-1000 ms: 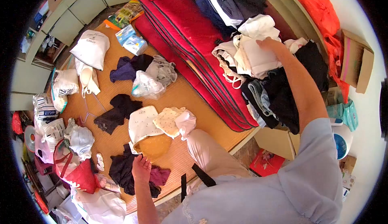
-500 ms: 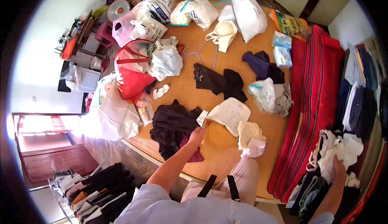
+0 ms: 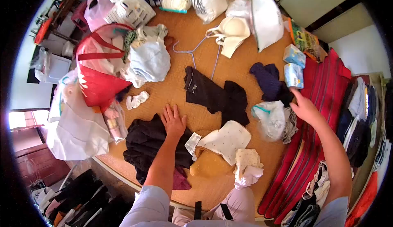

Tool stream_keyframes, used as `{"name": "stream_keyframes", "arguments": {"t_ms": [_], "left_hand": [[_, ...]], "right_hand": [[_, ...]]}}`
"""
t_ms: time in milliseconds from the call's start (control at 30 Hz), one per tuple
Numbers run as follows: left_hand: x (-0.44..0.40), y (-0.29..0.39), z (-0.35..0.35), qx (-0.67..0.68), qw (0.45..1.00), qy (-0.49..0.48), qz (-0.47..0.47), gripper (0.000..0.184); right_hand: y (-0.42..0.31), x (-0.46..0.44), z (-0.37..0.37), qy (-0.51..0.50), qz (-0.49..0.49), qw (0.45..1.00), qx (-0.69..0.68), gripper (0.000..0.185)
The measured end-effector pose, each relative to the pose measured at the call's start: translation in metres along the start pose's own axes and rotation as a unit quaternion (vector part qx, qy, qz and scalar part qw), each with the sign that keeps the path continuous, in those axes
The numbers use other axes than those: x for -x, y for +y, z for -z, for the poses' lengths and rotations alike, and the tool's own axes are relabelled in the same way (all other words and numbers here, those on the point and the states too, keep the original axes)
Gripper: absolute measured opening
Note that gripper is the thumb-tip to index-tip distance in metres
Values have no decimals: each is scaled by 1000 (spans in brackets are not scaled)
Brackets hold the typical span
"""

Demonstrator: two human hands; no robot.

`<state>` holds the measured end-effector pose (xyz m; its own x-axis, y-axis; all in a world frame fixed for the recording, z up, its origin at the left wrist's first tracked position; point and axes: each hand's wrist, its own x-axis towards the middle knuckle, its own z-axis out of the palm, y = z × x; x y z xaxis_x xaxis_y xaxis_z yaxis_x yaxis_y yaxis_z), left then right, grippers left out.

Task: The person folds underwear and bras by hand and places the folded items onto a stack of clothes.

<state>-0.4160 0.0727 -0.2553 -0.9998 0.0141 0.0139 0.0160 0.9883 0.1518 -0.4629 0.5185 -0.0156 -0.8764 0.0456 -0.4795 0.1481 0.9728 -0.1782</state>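
My left hand [image 3: 173,121] lies flat with fingers spread, at the upper edge of a pile of black clothes [image 3: 145,145] on the woven mat [image 3: 163,94]. Beside that pile is a white spotted cloth item [image 3: 224,141] with a tan inside, and a crumpled cream cloth [image 3: 248,162] lies by it. My right hand [image 3: 303,106] is stretched out, fingers extended and holding nothing visible, just below two blue-and-white packets [image 3: 294,75]. Near it are dark navy clothes [image 3: 266,81] and a clear plastic bag [image 3: 269,118]. A black garment [image 3: 204,89] lies between my hands.
A folded red striped mattress [image 3: 305,132] runs along the right side, with hanging clothes [image 3: 356,124] beyond it. At the left stand a red bag [image 3: 98,85] and a white bag [image 3: 77,130]. Beige bra cups [image 3: 233,30], a hanger [image 3: 190,51] and stuffed bags [image 3: 206,1] lie farther back.
My left hand has moved from the spotted item's edge onto the black pile, fingers now spread. My right hand has left the clothes at lower right and reached up toward the packets. The view has shifted.
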Motion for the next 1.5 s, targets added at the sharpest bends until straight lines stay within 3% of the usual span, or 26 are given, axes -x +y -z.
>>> {"name": "stream_keyframes", "arguments": {"t_ms": [33,167,233,333,433,467,533,567,600,700,733,767,800,833,867,900,933,1000,1133,1167,1200,1233,1300,1433,1467,1500], "left_hand": [[-1,0,1,10,1000,-1,2,57],[4,-6,7,31,999,-28,11,59],[-8,-3,4,35,999,-24,9,60],[-10,-4,5,27,999,-42,15,61],[-10,-7,2,41,998,-42,7,62],[-10,-7,2,36,998,-47,8,62],[-10,-6,3,30,998,-55,9,63],[-9,-6,2,29,998,-58,10,64],[-8,-7,1,29,998,-59,12,64],[-7,-6,2,26,998,-58,16,65],[-7,-6,0,26,998,-53,14,64],[-7,-7,-3,26,999,-46,12,64],[-1,-16,-16,-16,997,-72,-21,66],[-9,-5,2,191,979,-72,28,69],[-23,11,43,389,916,-72,74,73],[-22,16,48,388,916,-76,66,71],[-15,18,43,308,947,-84,47,70],[-3,18,29,164,981,-98,16,66],[37,11,45,150,982,-117,1,58],[52,11,56,171,978,-124,-6,57],[69,11,69,194,972,-131,-13,55],[88,12,88,231,963,-140,-19,53],[127,13,130,303,937,-174,-27,50],[199,11,228,434,864,-253,-35,43],[214,10,252,463,842,-272,-40,41],[224,9,277,495,818,-289,-47,40]], "right_hand": [[-4,-38,-21,42,112,993,12,62],[-89,-169,-38,37,52,997,-42,74],[-97,-238,-50,132,72,983,-105,77],[-140,-273,-32,34,-82,954,-287,73],[-107,-333,-83,61,-19,956,-287,61],[-112,-327,-91,132,-22,928,-346,46],[-133,-300,-87,201,-6,913,-355,36],[-148,-285,-97,218,-27,855,-469,29],[-171,-241,-78,164,-30,884,-436,28],[-228,-118,-45,149,96,809,-561,25],[-236,-81,-45,100,72,816,-564,23],[-244,-58,-62,145,169,764,-606,21],[-252,-27,-60,71,159,747,-642,22],[-257,-2,-56,-2,121,759,-640,21],[-263,10,-73,104,236,743,-617,21],[-271,33,-65,96,234,731,-633,22],[-269,55,-61,33,220,735,-641,22],[-272,88,-54,30,239,717,-654,22],[-263,159,-30,8,287,709,-644,24],[-263,175,-22,-6,290,694,-659,25],[-273,185,-18,81,356,660,-656,27],[-273,204,-7,24,362,667,-651,28],[-294,230,2,115,486,627,-599,27],[-322,296,20,-137,498,564,-644,25],[-327,307,23,-93,507,547,-660,26],[-328,314,31,-117,474,557,-672,26]]}}
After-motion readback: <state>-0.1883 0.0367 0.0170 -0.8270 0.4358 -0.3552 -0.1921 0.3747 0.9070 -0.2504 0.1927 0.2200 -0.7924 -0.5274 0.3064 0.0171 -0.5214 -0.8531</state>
